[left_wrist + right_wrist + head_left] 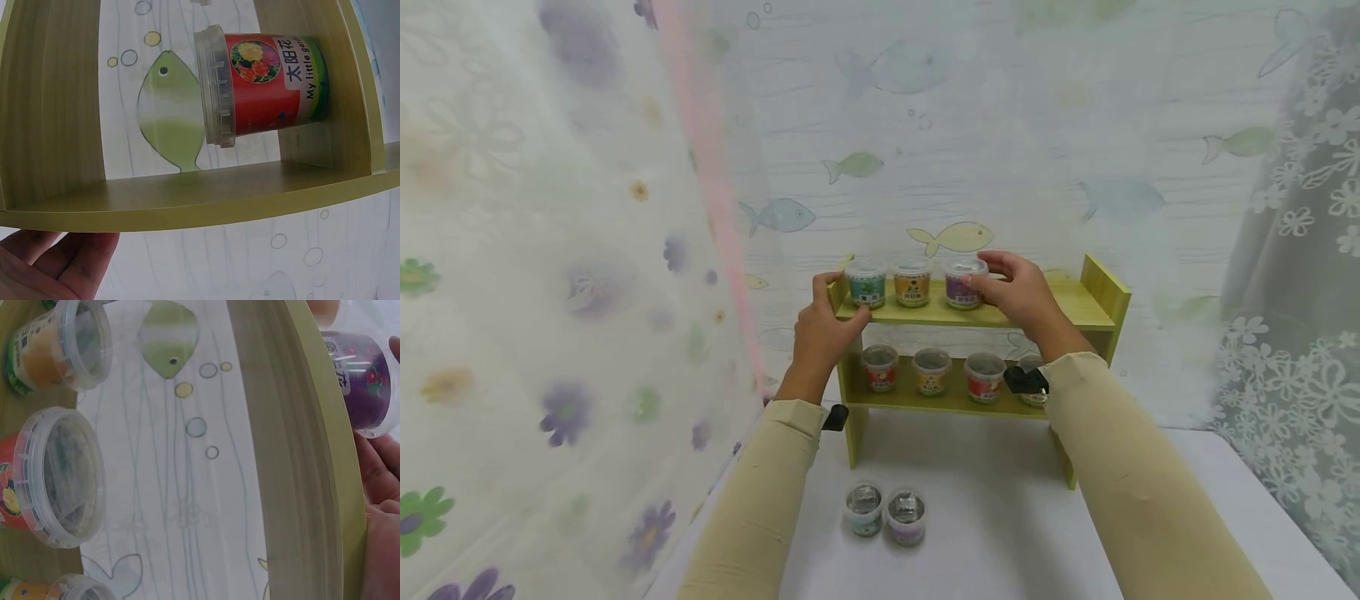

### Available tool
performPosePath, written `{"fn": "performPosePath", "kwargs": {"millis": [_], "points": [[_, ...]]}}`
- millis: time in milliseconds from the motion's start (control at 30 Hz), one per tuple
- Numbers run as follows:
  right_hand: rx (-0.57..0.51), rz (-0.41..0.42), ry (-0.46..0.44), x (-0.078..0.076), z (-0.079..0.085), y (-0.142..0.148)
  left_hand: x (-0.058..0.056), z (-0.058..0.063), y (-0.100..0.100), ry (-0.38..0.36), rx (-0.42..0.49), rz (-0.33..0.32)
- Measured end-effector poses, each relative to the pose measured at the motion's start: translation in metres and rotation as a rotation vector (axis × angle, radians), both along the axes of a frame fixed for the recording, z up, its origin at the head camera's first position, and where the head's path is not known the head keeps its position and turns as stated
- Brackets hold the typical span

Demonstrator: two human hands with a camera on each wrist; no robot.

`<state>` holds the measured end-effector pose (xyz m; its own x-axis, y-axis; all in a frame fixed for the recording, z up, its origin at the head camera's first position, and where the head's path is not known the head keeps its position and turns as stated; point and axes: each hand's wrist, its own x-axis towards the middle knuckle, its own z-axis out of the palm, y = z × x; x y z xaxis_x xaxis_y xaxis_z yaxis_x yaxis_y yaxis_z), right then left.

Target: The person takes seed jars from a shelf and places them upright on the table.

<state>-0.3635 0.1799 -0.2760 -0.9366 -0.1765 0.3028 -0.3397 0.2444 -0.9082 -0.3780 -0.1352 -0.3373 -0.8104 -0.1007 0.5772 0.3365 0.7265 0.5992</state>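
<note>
On the top tier of a yellow-green wooden shelf (895, 315) three lidded plastic cups stand in a row: a teal one (867, 287), an orange one (912, 286) and a purple one (962, 287). My right hand (1018, 292) holds the purple cup from its right side, thumb in front and fingers near the lid. In the right wrist view, that purple cup (365, 378) shows beyond the shelf's edge. My left hand (826, 329) grips the shelf's left end, its thumb at the front edge below the teal cup. The left wrist view shows its fingers (78, 262) behind the side panel.
The lower tier holds several lidded cups, among them a red one (880, 371), an orange one (932, 373) and another red one (983, 379). A teal cup (865, 512) and a purple cup (907, 521) stand side by side on the white table (985, 533). A fish-print curtain (1037, 150) hangs behind.
</note>
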Motion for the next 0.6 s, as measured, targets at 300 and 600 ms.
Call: {"fn": "performPosePath", "kwargs": {"millis": [300,600], "points": [[0.034,-0.026,0.045,-0.0080,-0.0043,0.0035,-0.0036,-0.0007,0.0006,0.028,-0.009,-0.003],[0.146,-0.071,0.018,-0.0122,-0.0050,0.0005,-0.0028,-0.0013,0.0003,0.040,-0.005,-0.018]]}}
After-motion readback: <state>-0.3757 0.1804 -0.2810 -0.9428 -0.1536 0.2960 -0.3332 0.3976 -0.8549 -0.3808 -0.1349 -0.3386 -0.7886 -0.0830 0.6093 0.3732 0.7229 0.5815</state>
